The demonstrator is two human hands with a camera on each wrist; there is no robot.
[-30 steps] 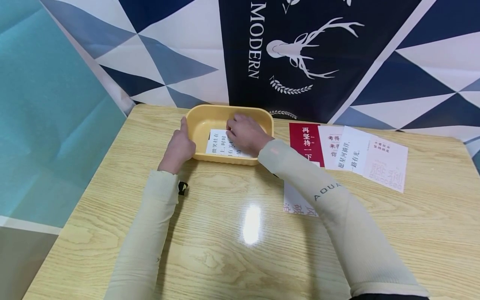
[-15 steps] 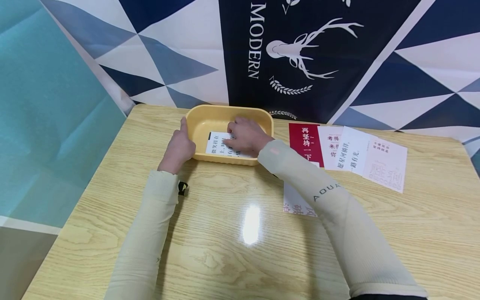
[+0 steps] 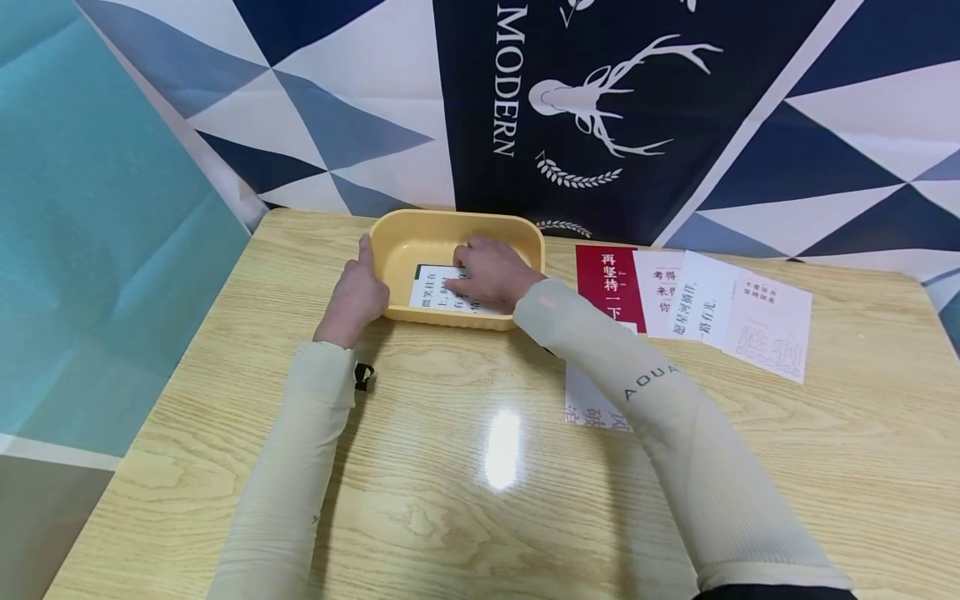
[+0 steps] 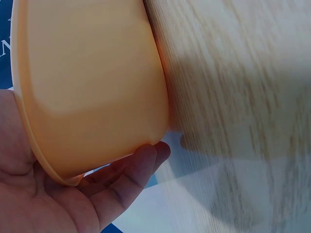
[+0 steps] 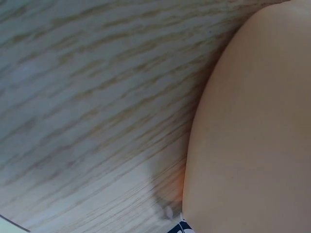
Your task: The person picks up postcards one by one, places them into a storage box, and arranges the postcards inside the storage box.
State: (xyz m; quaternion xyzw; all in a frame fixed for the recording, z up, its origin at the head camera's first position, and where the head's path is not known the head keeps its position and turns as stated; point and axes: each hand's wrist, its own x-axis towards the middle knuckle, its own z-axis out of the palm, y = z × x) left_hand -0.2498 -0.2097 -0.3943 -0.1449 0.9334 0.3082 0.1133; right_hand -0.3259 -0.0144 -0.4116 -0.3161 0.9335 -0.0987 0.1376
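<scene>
Left hand gripping yellow bin, right hand half-hiding white card, grip unclear, red card alongside

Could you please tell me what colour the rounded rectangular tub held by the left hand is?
The tub is plain yellow-orange, seen best in the head view.

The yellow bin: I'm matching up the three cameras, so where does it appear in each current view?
Head: the yellow bin sits just above the middle, slightly left, with the left hand at its left end.
Left wrist: the yellow bin fills the upper left, its outside showing.
Right wrist: the yellow bin fills the right side, cut off by the frame.
Shared landmark: the wood-grained tabletop.
</scene>
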